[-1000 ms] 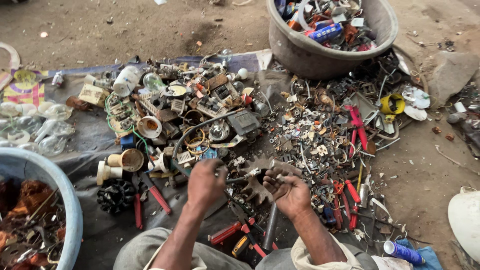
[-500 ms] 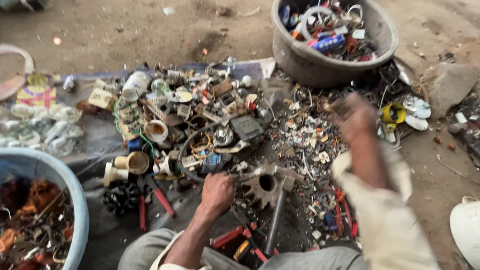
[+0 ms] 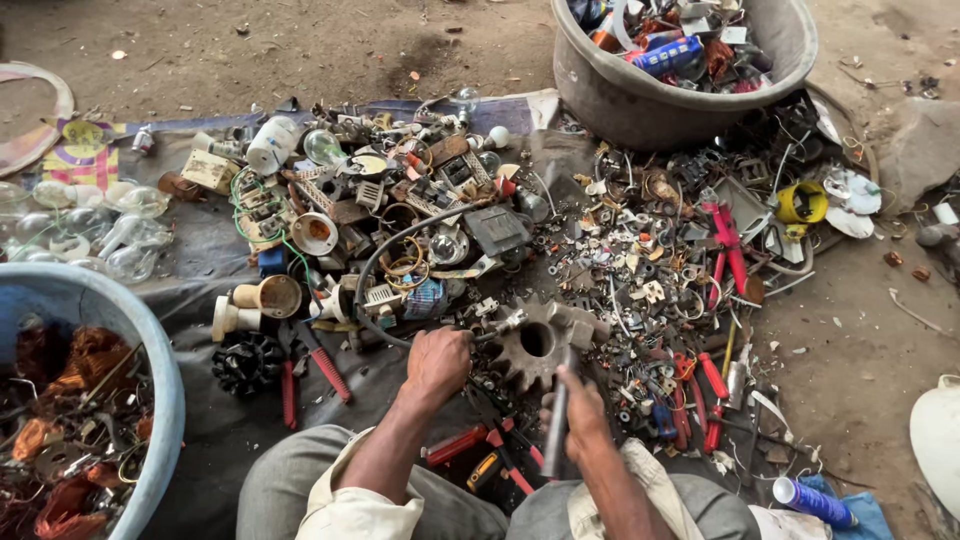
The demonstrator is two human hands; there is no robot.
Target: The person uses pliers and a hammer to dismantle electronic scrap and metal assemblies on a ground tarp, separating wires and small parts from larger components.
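Observation:
My left hand (image 3: pixel 437 364) is closed on the end of a small metal part (image 3: pixel 497 326) with a black cable attached, resting it on a large rusty gear wheel (image 3: pixel 528 345) that lies flat on the dark cloth. My right hand (image 3: pixel 580 420) grips the handle of a hammer (image 3: pixel 558 405) standing upright just in front of the gear, its head at the gear's right side. Both hands sit above my knees at the lower middle of the head view.
A heap of scrap covers the cloth (image 3: pixel 200 250): sockets, rings, small metal bits, red-handled pliers (image 3: pixel 318 362), red screwdrivers (image 3: pixel 712 385). A grey tub (image 3: pixel 640 105) of scrap stands far right, a blue tub (image 3: pixel 150 350) near left, glass bulbs (image 3: pixel 110 235) at left, a blue can (image 3: pixel 812 501) by my right knee.
My right arm, raised out to the right half a second ago, has come back down to the hammer handle by the gear. My left hand stayed at the gear's left side.

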